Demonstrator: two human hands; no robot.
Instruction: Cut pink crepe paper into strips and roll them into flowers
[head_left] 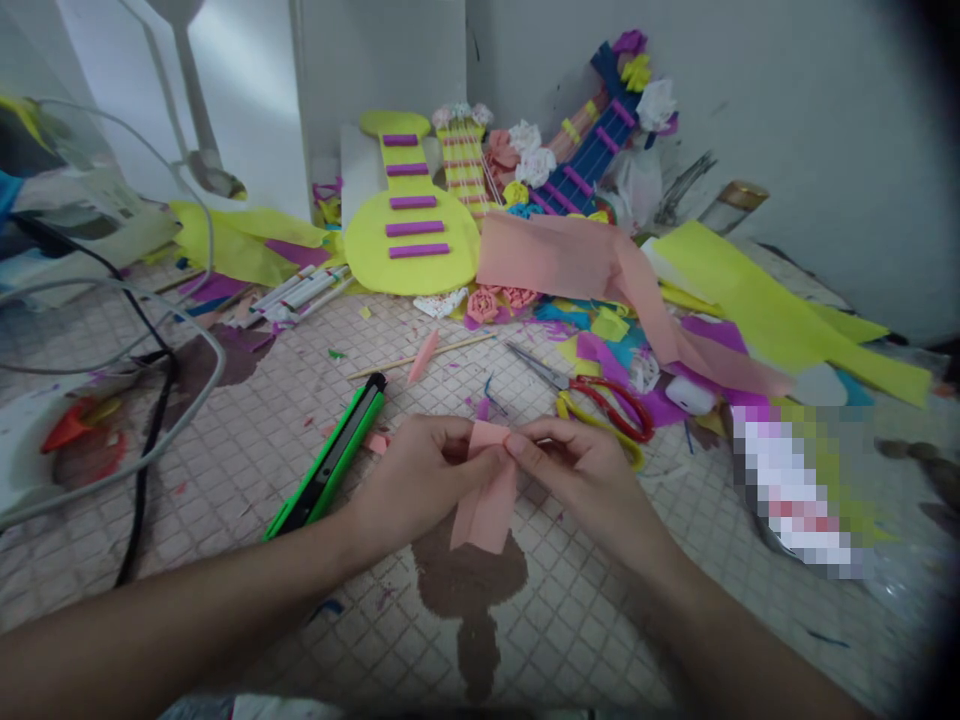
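A small folded strip of pink crepe paper (pixel 486 505) hangs between my two hands, low over the middle of the table. My left hand (pixel 424 465) pinches its upper left part between thumb and fingers. From the other side, my right hand (pixel 574 455) grips the upper right edge, thumb tip close to the left thumb. A green box cutter (pixel 330 455) lies just left of my left hand. Beyond my right hand rest scissors (pixel 611 400) with red and yellow handles. A thin wooden stick (pixel 457 347) and a small pink paper piece (pixel 424 357) lie ahead.
Yellow paper guitar (pixel 412 240) with purple bars leans at the back, beside a blue one (pixel 585 155) with paper flowers. Long pink crepe paper (pixel 555 255) and yellow crepe paper (pixel 765 300) spread across the right. Cables (pixel 142 480) loop along the left. Paper scraps litter the tabletop (pixel 600 610).
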